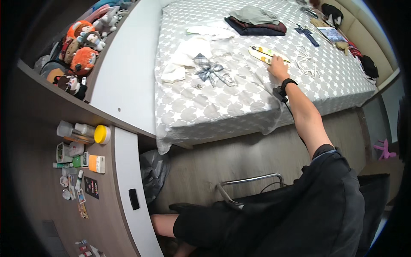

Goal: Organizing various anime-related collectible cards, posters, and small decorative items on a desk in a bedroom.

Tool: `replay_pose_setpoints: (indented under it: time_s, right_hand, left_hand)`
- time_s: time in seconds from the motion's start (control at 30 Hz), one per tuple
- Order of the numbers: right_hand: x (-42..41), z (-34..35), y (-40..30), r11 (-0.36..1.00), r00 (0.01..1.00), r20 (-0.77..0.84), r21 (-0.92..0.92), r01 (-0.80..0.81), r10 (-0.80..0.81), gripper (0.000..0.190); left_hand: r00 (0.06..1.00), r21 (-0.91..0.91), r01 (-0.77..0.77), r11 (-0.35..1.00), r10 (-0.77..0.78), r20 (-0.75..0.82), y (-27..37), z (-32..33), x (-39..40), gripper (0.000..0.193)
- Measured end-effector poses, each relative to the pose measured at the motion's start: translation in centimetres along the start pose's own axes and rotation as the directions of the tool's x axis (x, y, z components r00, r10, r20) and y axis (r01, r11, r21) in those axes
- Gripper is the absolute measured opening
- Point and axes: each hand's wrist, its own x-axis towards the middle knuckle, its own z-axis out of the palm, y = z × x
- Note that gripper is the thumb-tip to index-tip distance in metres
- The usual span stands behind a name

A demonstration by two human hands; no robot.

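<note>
My right hand [278,66] reaches over the bed, with its fingers on the near side of an oblong yellow-and-white patterned pouch-like item [260,54]. Whether the fingers grip it or only rest on it is unclear. A thin dark line runs along the item. A black band [289,82] with a small dark device circles my wrist. To the right of the hand lies a loop of white cord [305,61]. A grey plaid bow [208,70] and white cloth [189,53] lie to the left. My left hand is out of view.
Folded clothes [257,24] are stacked on the star-patterned bedsheet [224,106]. A dark tie-like strip [308,35] lies farther right. Plush toys [84,59] fill a shelf at left, above a desk [106,208] with bottles. A chrome chair frame [253,180] stands beside me.
</note>
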Motion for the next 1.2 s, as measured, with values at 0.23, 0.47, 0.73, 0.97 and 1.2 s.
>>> replay_pose_setpoints:
  time_s: [0.23,0.47,0.73,0.97,1.2]
  right_hand:
    - [3.9,-1.4,1.4,0.999,0.991,-0.127,-0.015,0.036,-0.038,0.025]
    - [2.0,-11.4,-2.0,0.882,0.925,-0.145,0.279,0.379,-0.351,0.029]
    - [-10.8,-28.5,-17.5,0.317,0.579,-0.019,0.821,0.474,-0.815,0.029]
    - [-33.1,-38.4,-34.9,-0.246,-0.252,-0.169,0.915,0.319,-0.953,0.024]
    - [-54.6,-41.1,-47.4,-0.364,-0.689,-0.320,0.927,-0.087,-0.650,0.021]
  left_hand:
    - [0.994,0.096,0.064,0.993,-0.072,0.080,1.6,-0.5,0.8,0.047]
    - [0.984,0.017,0.176,0.984,-0.176,0.021,2.5,0.4,0.9,0.034]
    - [0.916,-0.323,0.402,0.857,-0.381,0.129,1.1,1.7,1.9,0.017]
    - [0.817,-0.735,0.547,0.400,-0.063,0.573,6.1,0.3,8.9,0.048]
    - [0.681,-0.688,0.725,0.026,-0.170,0.712,-0.6,-3.0,8.0,0.019]
